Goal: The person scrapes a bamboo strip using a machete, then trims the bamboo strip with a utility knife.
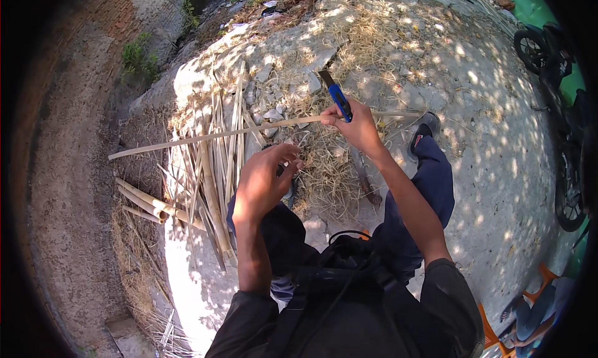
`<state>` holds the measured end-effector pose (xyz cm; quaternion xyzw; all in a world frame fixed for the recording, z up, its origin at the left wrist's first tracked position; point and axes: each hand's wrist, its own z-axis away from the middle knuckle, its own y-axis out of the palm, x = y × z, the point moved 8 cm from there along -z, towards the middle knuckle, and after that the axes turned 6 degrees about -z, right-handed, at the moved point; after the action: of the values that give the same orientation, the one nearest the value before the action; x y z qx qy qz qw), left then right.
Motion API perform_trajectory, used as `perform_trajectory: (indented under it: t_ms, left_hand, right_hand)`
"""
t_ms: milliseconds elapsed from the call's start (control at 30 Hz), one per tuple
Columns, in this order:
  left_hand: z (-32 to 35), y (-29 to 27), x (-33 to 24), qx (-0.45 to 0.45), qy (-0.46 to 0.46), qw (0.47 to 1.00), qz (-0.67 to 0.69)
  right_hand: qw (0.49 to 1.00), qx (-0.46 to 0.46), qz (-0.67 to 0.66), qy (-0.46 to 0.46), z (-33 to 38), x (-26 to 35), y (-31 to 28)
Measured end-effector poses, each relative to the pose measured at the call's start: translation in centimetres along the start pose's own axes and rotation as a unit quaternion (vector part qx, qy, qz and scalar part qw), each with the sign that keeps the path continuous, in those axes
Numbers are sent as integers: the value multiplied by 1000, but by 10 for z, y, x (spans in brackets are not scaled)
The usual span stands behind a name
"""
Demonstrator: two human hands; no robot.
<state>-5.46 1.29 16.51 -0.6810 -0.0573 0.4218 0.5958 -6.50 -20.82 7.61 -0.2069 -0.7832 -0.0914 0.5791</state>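
Head view: from far off, I am looking down past the wearer's dark clothing at two bare hands working over sunlit ground. The right hand (356,126) is gripping a blue utility knife (338,99), its blade pointing up and away, while the thumb and fingertips are pinching a long, pale strip (212,136). That strip is running crosswise in front of the wearer, from far left to near the right shoe (426,129). The left hand (260,179) is hanging just below it, fingers curling toward the thumb; I cannot tell whether they are holding anything. Beside that hand, a pile of split canes (218,165) is lying on the left. Curly shavings (333,183) are covering the ground between the feet. Motorcycles (551,90) are standing at far right.
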Motion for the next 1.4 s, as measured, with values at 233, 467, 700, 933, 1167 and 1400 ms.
perform_trajectory:
  t_ms: [233, 467, 700, 933, 1167, 1400]
  left_hand:
    - [11, -48, -32, -199, 56, 946, -248]
    - [-2, -17, 10, -107, 139, 972, -157]
    - [-39, -16, 64, 48, -127, 978, 157]
    - [-57, 17, 73, 94, -186, 835, 509]
    - [-69, 70, 36, 167, -138, 809, 546]
    - [-54, 96, 31, 152, -127, 795, 574]
  right_hand:
    - [990, 97, -98, 10, -1, 5, 2]
    - [995, 71, -7, -69, 2, 24, -10]
    - [995, -43, -53, -72, 6, 32, -50]
    - [994, 29, 102, -15, 20, 38, -34]
    - [993, -3, 83, -85, 28, 24, -39]
    - [981, 43, 146, -117, 36, 30, -14]
